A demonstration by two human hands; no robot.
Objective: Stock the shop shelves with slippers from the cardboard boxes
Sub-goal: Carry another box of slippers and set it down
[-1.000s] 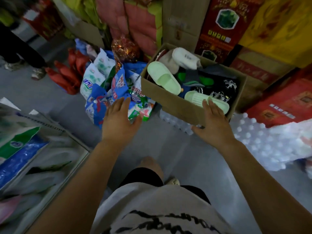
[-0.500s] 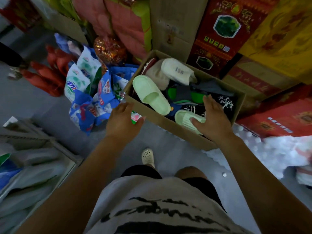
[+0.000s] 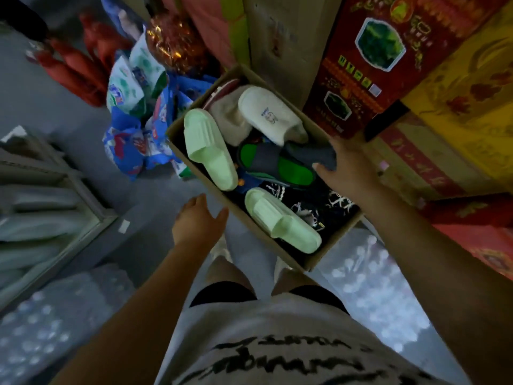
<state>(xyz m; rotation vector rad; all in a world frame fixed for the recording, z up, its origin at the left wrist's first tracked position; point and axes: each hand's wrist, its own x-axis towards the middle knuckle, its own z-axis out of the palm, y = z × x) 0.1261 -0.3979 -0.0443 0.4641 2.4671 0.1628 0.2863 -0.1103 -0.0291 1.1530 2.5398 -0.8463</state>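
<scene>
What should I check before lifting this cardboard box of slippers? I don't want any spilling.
1. Left hand on the open brown cardboard box: not ok, it sits beside the near wall with fingers spread.
2. Right hand on the box rim: cannot tell, its fingers lie on a dark grey slipper.
3. Slippers below the rim: not ok, the two pale green slide slippers and the white fabric slipper ride on top.
4. Box bottom sound: cannot tell.
5. Floor by the feet: ok.

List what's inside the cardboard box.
The cardboard box holds two pale green slippers, a white slipper, a grey-and-green slipper and black patterned fabric. Anything beneath them is hidden.
</scene>
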